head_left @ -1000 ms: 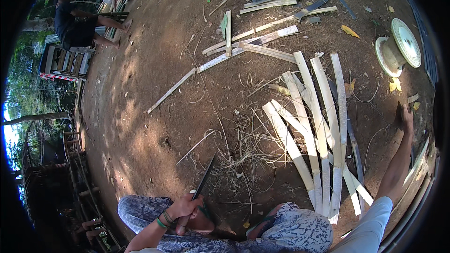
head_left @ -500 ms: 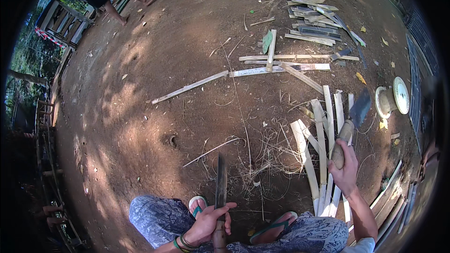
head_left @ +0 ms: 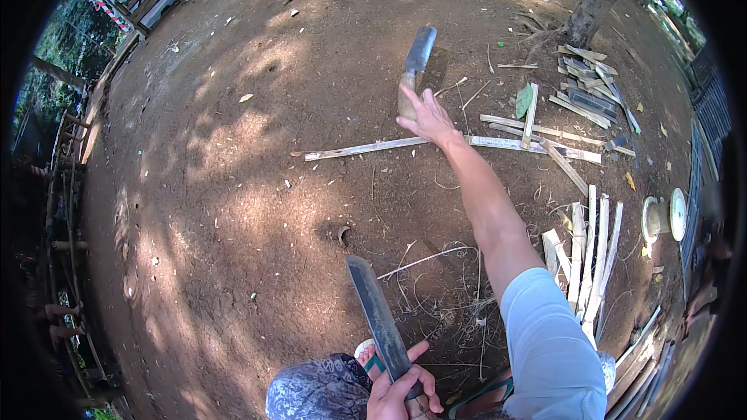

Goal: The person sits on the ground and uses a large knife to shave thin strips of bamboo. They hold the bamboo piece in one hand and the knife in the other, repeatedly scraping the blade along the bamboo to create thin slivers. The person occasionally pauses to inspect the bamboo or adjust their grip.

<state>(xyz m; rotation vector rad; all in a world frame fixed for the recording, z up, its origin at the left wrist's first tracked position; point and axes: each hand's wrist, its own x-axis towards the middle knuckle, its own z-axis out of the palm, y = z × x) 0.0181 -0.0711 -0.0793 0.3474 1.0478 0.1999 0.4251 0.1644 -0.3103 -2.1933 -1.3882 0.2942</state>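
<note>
Brown dirt ground [head_left: 233,187] spreads wide. Pale flat bamboo strips [head_left: 591,257] lie at four o'clock. Your hands are far apart: your left hand [head_left: 401,393] squeezes a long dark knife [head_left: 377,315] at six o'clock, and your right hand [head_left: 426,118] grips a curved chopper [head_left: 415,62] at twelve.

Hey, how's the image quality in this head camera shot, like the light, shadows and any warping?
Head view: hard sunlight, dappled leaf shadows across the dirt ground; strong fisheye bending with a black rim at the corners; the left hand and its long blade look sharp; the right hand and its cleaver look slightly soft.
</note>
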